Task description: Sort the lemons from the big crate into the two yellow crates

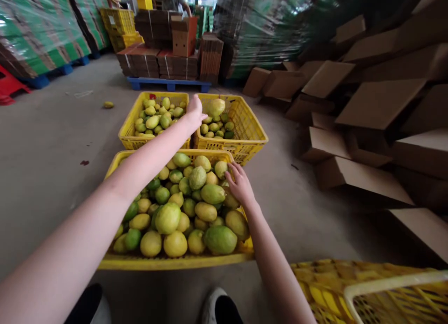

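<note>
Your left hand (196,109) is open and empty above the right far crate's (250,126) left edge; a large lemon (217,107) sits just right of it, over that crate. Your right hand (241,185), fingers parted, is by a smaller lemon (220,168) near the front crate's (175,263) far right corner.

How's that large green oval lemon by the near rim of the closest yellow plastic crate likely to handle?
The large green oval lemon would probably roll if nudged, being smoothly rounded. Its plump outline suggests firm rather than floppy. Lifting it may shift the round yellow lemon close beside it.
</note>
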`<state>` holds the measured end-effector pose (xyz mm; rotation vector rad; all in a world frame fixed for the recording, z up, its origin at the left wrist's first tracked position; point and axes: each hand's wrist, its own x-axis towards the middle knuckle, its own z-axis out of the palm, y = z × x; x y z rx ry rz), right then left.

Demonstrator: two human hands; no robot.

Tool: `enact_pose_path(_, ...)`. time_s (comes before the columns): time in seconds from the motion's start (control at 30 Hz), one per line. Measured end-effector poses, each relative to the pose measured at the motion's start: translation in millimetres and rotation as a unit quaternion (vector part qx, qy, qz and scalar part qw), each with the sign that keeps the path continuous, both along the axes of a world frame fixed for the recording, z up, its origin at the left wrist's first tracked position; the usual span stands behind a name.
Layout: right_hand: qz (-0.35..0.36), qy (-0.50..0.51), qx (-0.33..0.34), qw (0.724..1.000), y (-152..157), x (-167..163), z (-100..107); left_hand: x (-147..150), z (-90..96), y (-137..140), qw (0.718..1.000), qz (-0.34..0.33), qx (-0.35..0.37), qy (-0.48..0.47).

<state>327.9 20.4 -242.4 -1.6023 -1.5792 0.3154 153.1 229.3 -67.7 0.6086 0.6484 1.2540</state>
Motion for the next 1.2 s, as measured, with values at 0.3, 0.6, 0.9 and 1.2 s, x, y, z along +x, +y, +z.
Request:
enact_pose_path(0.3, -0.004, -0.023, -0.027, 0.999, 0, 9, 11, -153, -74.5, -116, 0.932, -0.112, -0.045, 0.341)
enact_pose_path(0.6, 0.181, -0.197, -0.163, 0.95, 51, 37, 38, -266, -129.1, -160, 0.888, 0.004, 0.154, 0.433)
enact_pose_path(0.9, 0.14, -0.238, -0.164, 0.947, 54, 16, 40, -274, -147.7, -161, 0.883, -0.039, 0.156, 0.441)
enact_pose_path(1.2, 0.073, 0.296, -0.021, 0.952, -19, -50, 145, -239, -173.4, -151, 0.767, -0.049, 0.222, 0.599)
